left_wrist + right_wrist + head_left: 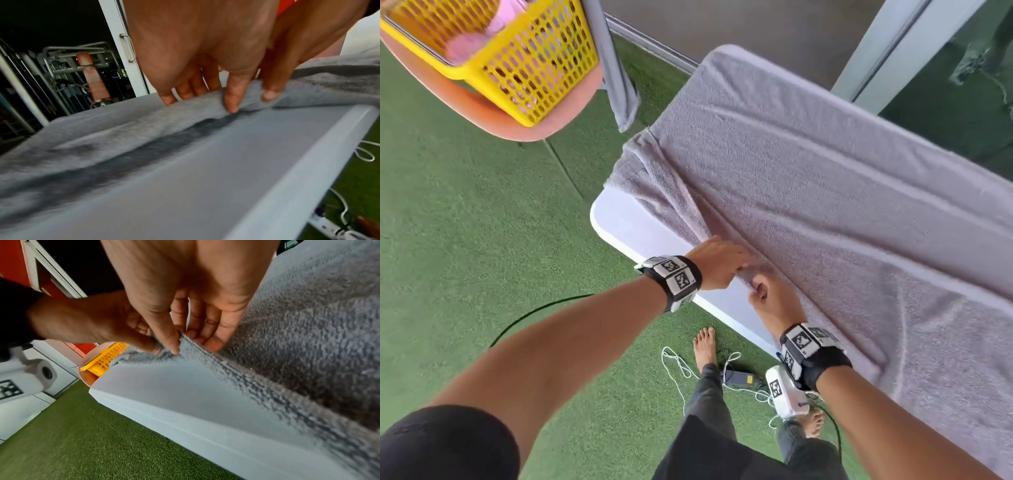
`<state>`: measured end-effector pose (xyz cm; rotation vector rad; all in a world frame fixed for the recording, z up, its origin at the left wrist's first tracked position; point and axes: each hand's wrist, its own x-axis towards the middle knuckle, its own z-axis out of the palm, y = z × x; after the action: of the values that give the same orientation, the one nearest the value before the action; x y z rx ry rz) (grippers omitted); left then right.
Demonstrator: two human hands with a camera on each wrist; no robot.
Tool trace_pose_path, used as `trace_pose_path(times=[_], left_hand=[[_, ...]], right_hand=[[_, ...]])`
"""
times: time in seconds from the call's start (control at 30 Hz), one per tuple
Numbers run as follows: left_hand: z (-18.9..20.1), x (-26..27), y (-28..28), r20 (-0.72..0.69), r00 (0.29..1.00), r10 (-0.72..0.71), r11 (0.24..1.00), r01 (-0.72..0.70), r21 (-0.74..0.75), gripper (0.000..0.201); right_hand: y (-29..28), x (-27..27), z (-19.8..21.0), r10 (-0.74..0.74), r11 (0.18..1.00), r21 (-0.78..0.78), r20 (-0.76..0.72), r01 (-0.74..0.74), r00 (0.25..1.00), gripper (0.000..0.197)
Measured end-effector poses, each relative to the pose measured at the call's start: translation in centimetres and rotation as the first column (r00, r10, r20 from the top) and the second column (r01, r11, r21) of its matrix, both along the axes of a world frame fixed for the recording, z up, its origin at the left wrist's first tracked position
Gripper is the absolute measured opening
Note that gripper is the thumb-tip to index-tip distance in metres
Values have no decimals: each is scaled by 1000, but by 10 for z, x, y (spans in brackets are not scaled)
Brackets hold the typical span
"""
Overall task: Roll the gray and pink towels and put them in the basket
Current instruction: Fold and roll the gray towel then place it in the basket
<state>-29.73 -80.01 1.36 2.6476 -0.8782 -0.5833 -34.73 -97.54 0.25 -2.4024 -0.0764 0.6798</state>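
A large gray towel (825,192) lies spread over the white table (626,226), its left end bunched in folds. Both hands meet at its near edge. My left hand (726,263) pinches that edge between thumb and fingers (232,99). Right beside it, my right hand (763,291) pinches the same edge (180,344), thumb on the near side and fingers on the towel top. The yellow basket (527,78) sits on an orange chair (493,116) at the far left, with a pink towel (469,44) inside it.
Green artificial turf (465,240) covers the floor. Cables and a power adapter (739,377) lie by my bare feet under the table's near edge. A gray cloth-covered post (616,78) stands between chair and table. A glass door frame (893,58) rises behind the table.
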Motion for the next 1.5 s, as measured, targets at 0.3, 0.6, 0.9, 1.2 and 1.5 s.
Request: trace_pose_path(times=[0.3, 0.6, 0.9, 1.2, 1.5], left_hand=[[29, 86, 162, 89, 987, 135, 898, -160, 410, 34], [30, 29, 251, 241, 915, 325, 876, -387, 287, 31], [21, -60, 286, 338, 847, 411, 826, -502, 256, 29], [18, -94, 270, 390, 809, 440, 744, -571, 346, 38], [2, -149, 195, 89, 794, 601, 468, -439, 767, 39]], right_hand=[[1, 1, 18, 159, 986, 41, 11, -159, 987, 20], [26, -22, 28, 463, 886, 86, -153, -455, 873, 25], [42, -53, 30, 542, 840, 92, -168, -534, 824, 21], [48, -79, 23, 596, 801, 34, -126, -597, 793, 13], [-25, -114, 13, 639, 737, 17, -344, -676, 688, 30]])
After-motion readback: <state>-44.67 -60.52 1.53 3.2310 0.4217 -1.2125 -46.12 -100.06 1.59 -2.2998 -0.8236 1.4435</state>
